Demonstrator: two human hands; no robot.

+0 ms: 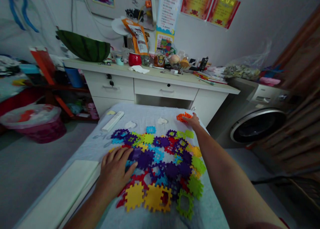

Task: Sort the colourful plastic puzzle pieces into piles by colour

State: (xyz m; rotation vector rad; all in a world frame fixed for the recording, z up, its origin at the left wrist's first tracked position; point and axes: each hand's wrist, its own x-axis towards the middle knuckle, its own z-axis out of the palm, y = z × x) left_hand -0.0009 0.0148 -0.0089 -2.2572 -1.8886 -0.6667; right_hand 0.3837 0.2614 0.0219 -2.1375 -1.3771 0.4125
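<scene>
My left hand [115,169] lies palm down with fingers spread at the left side of a spread of notched plastic building tiles. A purple tile [145,160] is close to its fingertips. My right hand [193,120] reaches to the far right corner of the cloth-covered table, its fingers closed on orange notched building tiles [183,117]; how many is unclear. Yellow tiles [134,196] lie at the near edge, with a green frame-shaped tile [185,204] to their right. A blue tile [151,130] sits at the far side of the spread.
A white remote control [113,121] lies at the far left of the table; a long white box [60,192] is along the near left. Behind stands a white desk [165,86] with jars, a bag and a watermelon-like object [85,47]. A washing machine [262,115] is at right.
</scene>
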